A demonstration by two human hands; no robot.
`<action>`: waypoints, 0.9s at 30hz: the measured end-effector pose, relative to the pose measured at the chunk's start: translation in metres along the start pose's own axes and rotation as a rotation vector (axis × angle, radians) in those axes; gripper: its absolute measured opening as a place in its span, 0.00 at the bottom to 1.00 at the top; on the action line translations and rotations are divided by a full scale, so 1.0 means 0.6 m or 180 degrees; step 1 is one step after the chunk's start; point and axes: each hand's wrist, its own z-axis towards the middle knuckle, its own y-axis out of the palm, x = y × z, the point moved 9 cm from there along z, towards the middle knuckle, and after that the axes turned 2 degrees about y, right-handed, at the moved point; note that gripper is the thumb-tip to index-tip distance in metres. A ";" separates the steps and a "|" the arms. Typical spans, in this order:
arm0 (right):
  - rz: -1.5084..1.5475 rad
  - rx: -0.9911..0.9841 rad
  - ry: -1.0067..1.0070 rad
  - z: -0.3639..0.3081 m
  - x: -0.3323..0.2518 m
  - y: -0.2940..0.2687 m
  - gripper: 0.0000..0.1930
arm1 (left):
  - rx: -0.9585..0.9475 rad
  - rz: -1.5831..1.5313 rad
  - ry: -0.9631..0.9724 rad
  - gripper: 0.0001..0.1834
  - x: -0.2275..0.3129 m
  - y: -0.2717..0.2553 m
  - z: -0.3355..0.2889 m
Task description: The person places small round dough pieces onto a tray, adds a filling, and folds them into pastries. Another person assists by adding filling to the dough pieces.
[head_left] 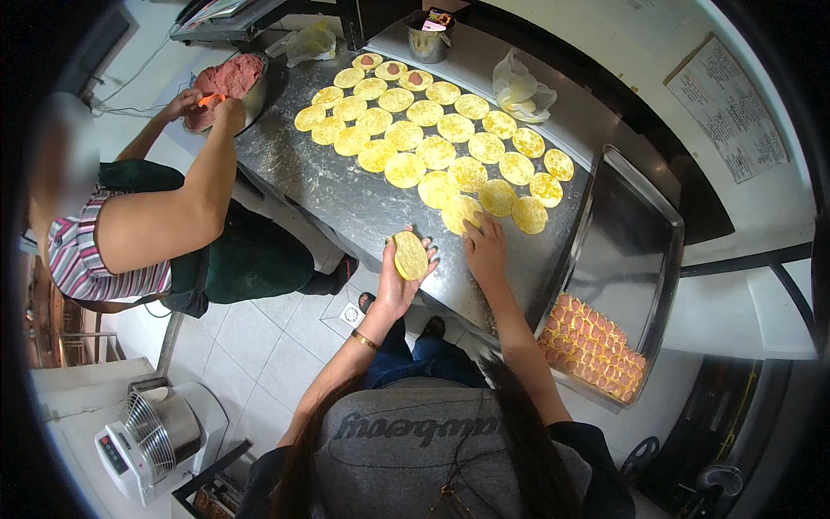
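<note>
On the palm of my left hand (404,275) lies a small stack of yellow dough rounds (410,255), thumb and fingertips around its edge. My right hand (486,246) reaches over the steel table, its fingers at the near edge of a dough round (459,213). That round lies at the near end of several rows of flat yellow dough rounds (403,135). Three rounds in the far row carry dabs of pink meat filling (415,78). At the left, a co-worker's hands (226,112) hold an orange scraper (210,100) over a bowl of pink minced meat (238,78).
A metal tray (635,233) at the right holds rows of small filled dough pieces (596,346) at its near end. Crumpled plastic bags (521,89) and a metal pot (429,43) stand along the table's back. A mixer (164,432) is at the lower left.
</note>
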 end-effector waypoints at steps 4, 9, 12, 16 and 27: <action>0.0562 0.0314 0.0706 -0.004 0.038 -0.002 0.16 | -0.0024 0.0038 -0.0037 0.30 -0.004 0.008 -0.004; 0.0105 0.0222 0.1225 0.008 0.049 -0.006 0.14 | -0.0028 0.0097 -0.0052 0.31 -0.007 0.004 -0.008; 0.0214 0.0036 0.1129 0.011 0.053 0.017 0.12 | 0.0008 0.0093 -0.0102 0.31 -0.008 0.008 -0.010; 0.0148 0.0828 0.1311 0.007 0.040 -0.026 0.09 | 0.0009 0.0110 -0.0068 0.31 -0.002 0.004 -0.011; 0.0094 0.0620 0.1274 0.014 0.063 -0.006 0.09 | -0.0004 0.0132 -0.0077 0.31 -0.005 0.006 -0.009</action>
